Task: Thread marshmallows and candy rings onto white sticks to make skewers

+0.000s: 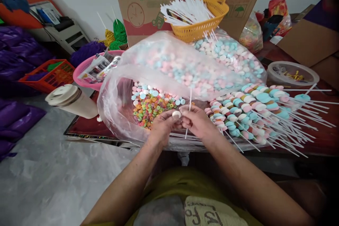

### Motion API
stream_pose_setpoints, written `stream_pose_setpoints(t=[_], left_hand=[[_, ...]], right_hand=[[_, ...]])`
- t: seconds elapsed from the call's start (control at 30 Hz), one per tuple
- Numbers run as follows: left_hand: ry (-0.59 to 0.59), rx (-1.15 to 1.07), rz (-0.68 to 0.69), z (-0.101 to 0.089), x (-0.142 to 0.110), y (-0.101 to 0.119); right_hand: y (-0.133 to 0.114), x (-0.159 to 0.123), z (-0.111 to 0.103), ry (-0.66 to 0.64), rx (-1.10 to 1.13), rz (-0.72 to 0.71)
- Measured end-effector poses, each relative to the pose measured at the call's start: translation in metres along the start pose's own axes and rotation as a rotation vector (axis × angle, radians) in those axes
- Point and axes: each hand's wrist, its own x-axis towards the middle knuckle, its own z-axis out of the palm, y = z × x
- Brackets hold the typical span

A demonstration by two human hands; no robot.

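Observation:
Between the fingers of my left hand [163, 124] is a white round marshmallow [176, 114]. My right hand [197, 120] pinches a thin white stick [190, 99], which stands nearly upright close beside the marshmallow. Whether the two touch is hard to make out. Under and behind my hands, a clear plastic bag [109, 113] lies spread, with small colourful gummy rings [150, 109] and loose pastel marshmallows [143, 93] on it. To the right of my right hand lies a pile of filled marshmallow skewers [249, 109], their bare stick ends pointing right and toward me.
A yellow basket [190, 33] of white sticks stands at the back, before a cardboard box [148, 10]. Left are a lidded cup [76, 102] and a pink basket [79, 74] of packets. A round plastic tub [293, 72] sits at the right.

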Motion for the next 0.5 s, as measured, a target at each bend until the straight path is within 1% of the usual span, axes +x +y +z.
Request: stream_pose_setpoints(t=[0.07,0.13,0.2,0.3,0.37,0.4,0.43,0.5], left_hand=[[0.077,-0.028,-0.023,-0.005,0.005,0.003],[0.114,-0.049,-0.041,-0.009,0.006,0.006],[0.104,-0.038,-0.059,-0.011,0.003,0.010],[0.063,0.002,-0.101,-0.012,-0.004,0.014],[0.048,0.017,-0.111,-0.013,-0.008,0.015],[0.053,0.017,-0.104,-0.013,-0.009,0.015],[0.065,0.016,-0.090,-0.013,-0.010,0.015],[0.093,0.030,-0.038,-0.013,-0.010,0.014]], right_hand=[[-0.008,0.002,-0.004,0.019,0.156,0.062],[-0.015,0.004,-0.008,0.046,0.306,0.120],[-0.021,0.004,-0.011,0.048,0.407,0.162],[-0.027,0.004,-0.011,0.043,0.420,0.170],[-0.028,-0.001,-0.010,0.018,0.377,0.170],[-0.028,-0.006,-0.010,-0.007,0.316,0.167],[-0.027,-0.013,-0.010,-0.045,0.213,0.157],[-0.025,-0.030,-0.010,-0.143,-0.127,0.094]])
